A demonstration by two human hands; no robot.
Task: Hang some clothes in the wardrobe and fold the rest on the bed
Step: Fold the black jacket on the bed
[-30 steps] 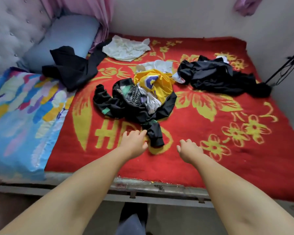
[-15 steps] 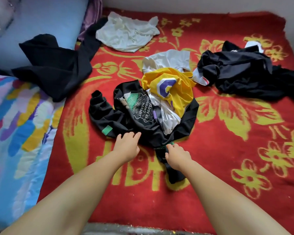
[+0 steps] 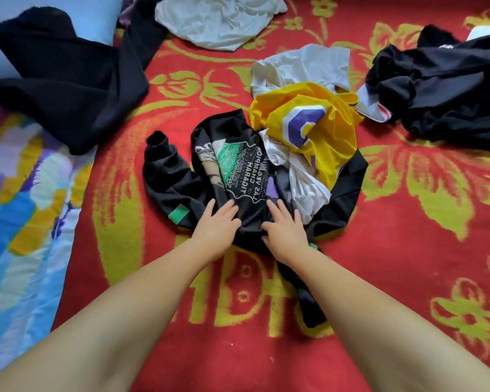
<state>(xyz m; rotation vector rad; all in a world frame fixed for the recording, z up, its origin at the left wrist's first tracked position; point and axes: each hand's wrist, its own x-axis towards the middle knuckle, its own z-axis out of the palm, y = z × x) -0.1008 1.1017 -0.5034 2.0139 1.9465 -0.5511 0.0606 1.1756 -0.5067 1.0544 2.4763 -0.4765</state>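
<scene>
Both hands flat on near edge of black printed shirt (image 3: 246, 176): left hand (image 3: 214, 227) and right hand (image 3: 285, 229) side by side, fingers straight, gripping nothing.

The scene is bright under soft, even light, and colours come out strongly saturated on the red blanket (image 3: 379, 278). Shadows are faint: only thin, soft ones lie under the forearms and along the folds of the black shirt (image 3: 238, 176). No hard glare shows, though the white cloth (image 3: 218, 18) at the top is nearly washed out. The wide lens bends the view, stretching the forearms at the bottom corners. The picture is slightly soft overall, with blur strongest on the patterned quilt (image 3: 26, 193) at the left edge.
</scene>
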